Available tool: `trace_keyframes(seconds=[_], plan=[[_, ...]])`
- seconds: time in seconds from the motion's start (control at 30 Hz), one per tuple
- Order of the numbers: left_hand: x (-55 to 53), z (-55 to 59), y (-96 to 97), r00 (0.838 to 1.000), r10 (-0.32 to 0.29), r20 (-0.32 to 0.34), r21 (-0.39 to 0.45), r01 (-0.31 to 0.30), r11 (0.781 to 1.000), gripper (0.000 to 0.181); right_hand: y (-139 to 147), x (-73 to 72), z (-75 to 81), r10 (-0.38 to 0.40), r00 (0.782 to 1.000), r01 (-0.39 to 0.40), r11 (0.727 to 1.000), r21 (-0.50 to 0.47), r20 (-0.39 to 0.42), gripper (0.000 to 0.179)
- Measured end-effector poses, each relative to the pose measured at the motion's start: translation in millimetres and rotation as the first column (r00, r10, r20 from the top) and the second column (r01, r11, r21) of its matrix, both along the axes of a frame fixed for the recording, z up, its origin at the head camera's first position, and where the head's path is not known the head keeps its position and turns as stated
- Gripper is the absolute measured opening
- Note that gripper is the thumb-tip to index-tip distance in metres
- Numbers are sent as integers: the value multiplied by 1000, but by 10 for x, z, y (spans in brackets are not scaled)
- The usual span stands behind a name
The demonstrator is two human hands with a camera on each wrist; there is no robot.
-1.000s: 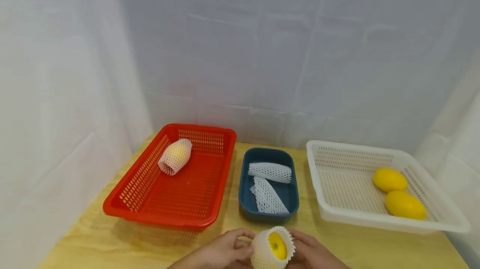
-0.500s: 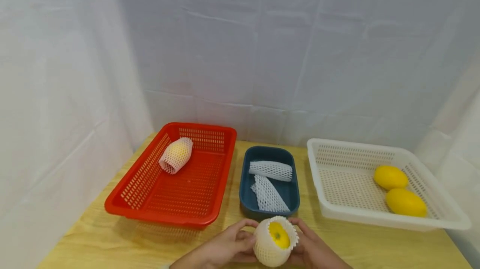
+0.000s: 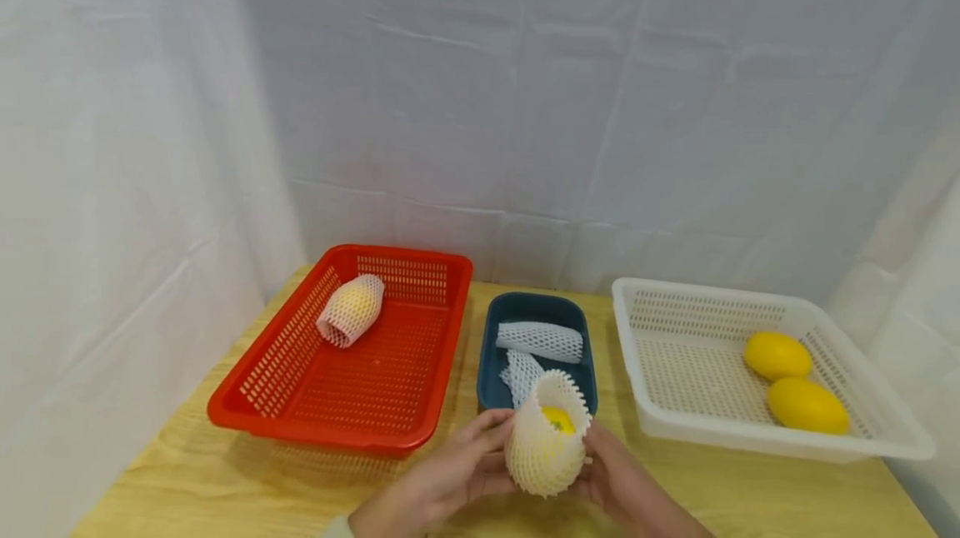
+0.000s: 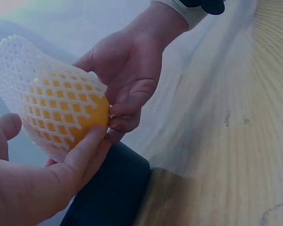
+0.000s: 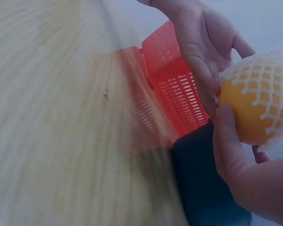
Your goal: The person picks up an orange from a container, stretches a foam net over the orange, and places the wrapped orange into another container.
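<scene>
Both hands hold a yellow oval fruit [image 4: 61, 106] in a white foam net sleeve [image 3: 542, 455], raised in front of the dark blue bin. Fingers of my left hand [image 3: 468, 463] curve round one side of the sleeve, while my right hand [image 3: 618, 475] grips the other. In the head view the sleeve's toothed mouth rises past the fruit, whose stem end shows inside. Both wrist views show the opposite end bare, with fingertips of the left hand [image 4: 52, 174] and right hand [image 5: 245, 174] on it. Part of the right hand hides behind the sleeve in the head view.
A red basket [image 3: 375, 405] at left holds another sleeved yellow fruit [image 3: 352, 311]. The dark blue bin [image 3: 491, 384] contains white foam net sleeves [image 3: 540, 341]. Two bare yellow fruits [image 3: 806, 406] lie in the white basket [image 3: 697, 430] at right. All stand on a wooden table [image 3: 247, 496].
The hands have lifted the sleeved fruit away from the body, overlapping the bin's front. It has tilted more upright, and the sleeve's mouth now extends farther past the fruit's stem end.
</scene>
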State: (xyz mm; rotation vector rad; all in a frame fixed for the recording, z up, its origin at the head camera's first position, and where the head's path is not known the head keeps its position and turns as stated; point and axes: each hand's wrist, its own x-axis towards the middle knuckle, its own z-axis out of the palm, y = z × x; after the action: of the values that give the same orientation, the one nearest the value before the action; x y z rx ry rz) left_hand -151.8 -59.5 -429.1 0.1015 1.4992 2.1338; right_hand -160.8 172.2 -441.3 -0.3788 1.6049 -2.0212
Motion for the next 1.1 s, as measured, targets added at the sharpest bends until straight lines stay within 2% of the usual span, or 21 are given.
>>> trace_keyframes(seconds=[0.13,0.37,0.47,0.8,0.97,1.1], plan=[[-37,41,-1,999,-11,-32,52,12,999,46,-2,-45,49,-5,999,4,1000,-29,-35,47],[-145,101,-54,999,-41,-14,91,42,995,47,-95,-110,131,-73,997,73,997,13,-36,63],[-151,105,-61,999,-41,-16,108,42,993,47,-104,-121,147,-65,997,65,998,-4,-50,63],[-164,166,-34,998,-55,-4,106,55,993,40,-53,-134,153,-61,997,59,997,-43,-52,46],[-164,161,-57,997,-75,-6,121,75,990,41,-35,-123,149,-24,998,19,996,-92,-52,31],[-163,159,-75,996,-88,-7,151,88,985,40,-36,-133,150,-2,999,-4,992,-125,-47,31]])
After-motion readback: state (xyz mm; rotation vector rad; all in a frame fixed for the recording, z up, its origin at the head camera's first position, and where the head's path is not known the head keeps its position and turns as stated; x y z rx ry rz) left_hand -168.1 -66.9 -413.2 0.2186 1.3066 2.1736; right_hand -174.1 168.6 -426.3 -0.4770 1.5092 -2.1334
